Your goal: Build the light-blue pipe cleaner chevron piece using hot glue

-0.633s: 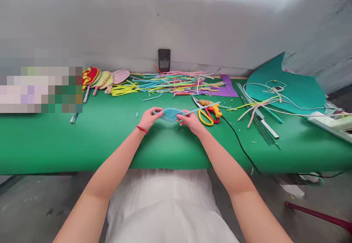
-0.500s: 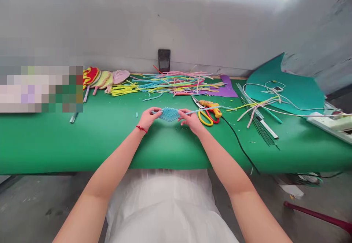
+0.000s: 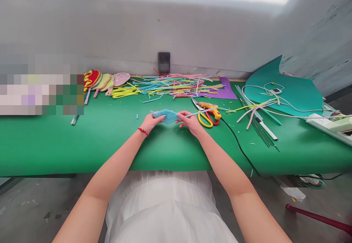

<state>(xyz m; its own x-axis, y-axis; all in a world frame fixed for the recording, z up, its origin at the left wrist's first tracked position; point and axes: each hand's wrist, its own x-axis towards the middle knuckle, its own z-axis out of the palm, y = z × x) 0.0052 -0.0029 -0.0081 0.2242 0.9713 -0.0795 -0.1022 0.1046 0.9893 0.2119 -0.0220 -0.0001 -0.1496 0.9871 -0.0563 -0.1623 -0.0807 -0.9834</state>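
A small light-blue woven piece [image 3: 168, 116], shaped like a ridged fan, is held just above the green table [image 3: 82, 140]. My left hand [image 3: 150, 122] is closed on its left end; a red bracelet circles that wrist. My right hand [image 3: 190, 122] pinches its right end, where a thin blue strip [image 3: 205, 110] sticks out to the right over the scissors.
Yellow-and-red scissors [image 3: 206, 118] and an orange glue gun [image 3: 210, 107] with a black cord lie right of my hands. A heap of coloured strips [image 3: 176, 83] and finished woven pieces [image 3: 106, 81] sit at the back. White cables, thin rods and a power strip [image 3: 330, 125] lie right.
Both hands have kept hold of the blue piece and tilted it slightly, its left end rising. The view has shifted a little downward.
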